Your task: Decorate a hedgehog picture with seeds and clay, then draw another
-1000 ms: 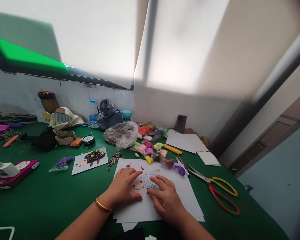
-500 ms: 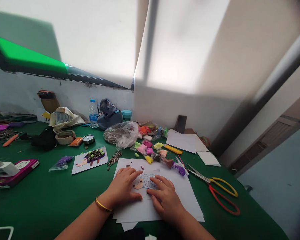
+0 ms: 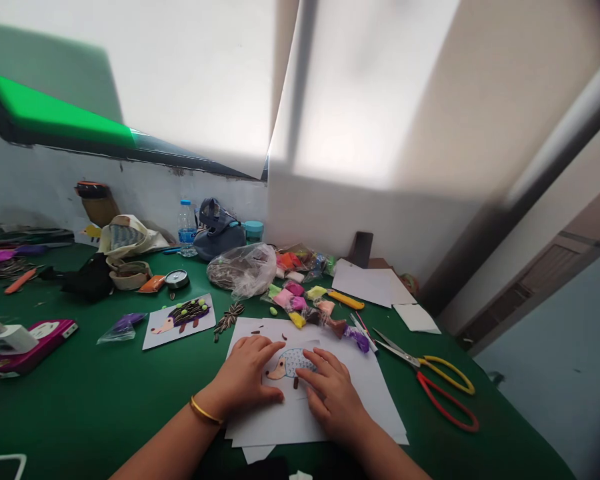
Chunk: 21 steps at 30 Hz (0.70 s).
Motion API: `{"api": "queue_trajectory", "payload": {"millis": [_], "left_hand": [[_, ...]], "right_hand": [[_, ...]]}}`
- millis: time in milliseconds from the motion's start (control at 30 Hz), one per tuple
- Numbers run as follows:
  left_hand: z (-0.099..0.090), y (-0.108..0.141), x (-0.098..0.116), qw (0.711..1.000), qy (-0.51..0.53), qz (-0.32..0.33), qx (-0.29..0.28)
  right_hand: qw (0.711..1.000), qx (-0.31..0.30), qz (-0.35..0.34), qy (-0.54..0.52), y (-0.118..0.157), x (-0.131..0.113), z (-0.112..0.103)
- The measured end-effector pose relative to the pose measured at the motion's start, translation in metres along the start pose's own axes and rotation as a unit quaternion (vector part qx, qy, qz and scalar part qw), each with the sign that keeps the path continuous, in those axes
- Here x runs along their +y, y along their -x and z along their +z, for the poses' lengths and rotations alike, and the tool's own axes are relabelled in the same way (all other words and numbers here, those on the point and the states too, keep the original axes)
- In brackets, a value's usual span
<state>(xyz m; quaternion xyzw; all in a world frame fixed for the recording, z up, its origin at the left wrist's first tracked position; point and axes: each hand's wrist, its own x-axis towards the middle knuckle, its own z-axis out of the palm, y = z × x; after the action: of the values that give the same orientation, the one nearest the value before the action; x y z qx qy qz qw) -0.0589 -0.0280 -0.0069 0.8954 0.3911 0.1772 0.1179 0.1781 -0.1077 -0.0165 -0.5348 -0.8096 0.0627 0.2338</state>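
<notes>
Two hands, the left hand [image 3: 245,373] and right hand [image 3: 333,400], both spread flat, pinching nothing, on one hedgehog drawing [image 3: 290,363]. One brown clay bit [image 3: 296,383] just below its body, one pair of scissors [image 3: 425,380] right of it, one hedgehog card [image 3: 179,322] left of it.

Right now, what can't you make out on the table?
Head view only:
- Hedgehog drawing: right end hidden by the right hand.
- Round dial: face too small to read.
- Plastic bag: contents blurred by the film.
- White loop: cut off by the bottom edge.
</notes>
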Motion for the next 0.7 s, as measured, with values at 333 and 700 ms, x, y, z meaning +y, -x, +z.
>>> {"api": "queue_trajectory", "payload": {"millis": [333, 700], "left_hand": [[0.002, 0.0, -0.002, 1.0, 0.003, 0.001, 0.002], [-0.005, -0.002, -0.002, 1.0, 0.02, -0.013, -0.011]], "right_hand": [[1.0, -0.002, -0.002, 0.005, 0.001, -0.002, -0.001], [0.993, 0.081, 0.059, -0.064, 0.005, 0.015, 0.014]]}}
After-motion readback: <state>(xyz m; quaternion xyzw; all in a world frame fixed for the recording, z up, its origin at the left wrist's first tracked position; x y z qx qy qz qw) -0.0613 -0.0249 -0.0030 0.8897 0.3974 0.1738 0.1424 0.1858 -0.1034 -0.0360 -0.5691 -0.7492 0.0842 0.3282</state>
